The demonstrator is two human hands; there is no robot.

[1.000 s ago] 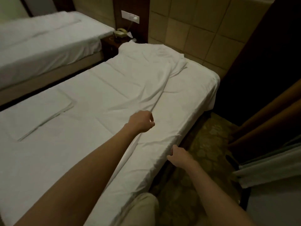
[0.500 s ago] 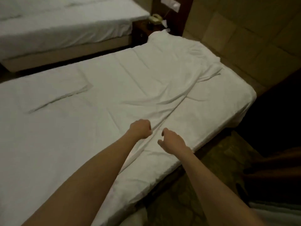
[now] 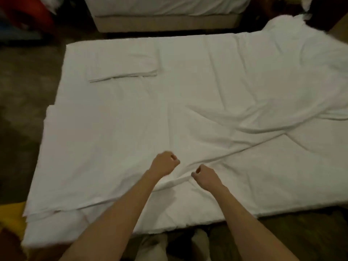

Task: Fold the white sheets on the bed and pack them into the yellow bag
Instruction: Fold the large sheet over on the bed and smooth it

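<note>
A large white sheet lies spread and wrinkled over the bed. Its near edge runs diagonally across the mattress. My left hand and my right hand sit close together at that edge near the bed's front, both with curled fingers that grip the bunched cloth. A folded white sheet lies flat at the far left of the bed. A corner of the yellow bag shows at the lower left, beside the bed.
A second bed stands beyond, across a narrow gap. A red object sits at the top left on the floor. Dark carpet surrounds the bed on the left and front. My legs show below the bed's front edge.
My view has swung left, so the bed now lies square before me. My right hand came from the mattress side up to the sheet's edge, next to my left hand.
</note>
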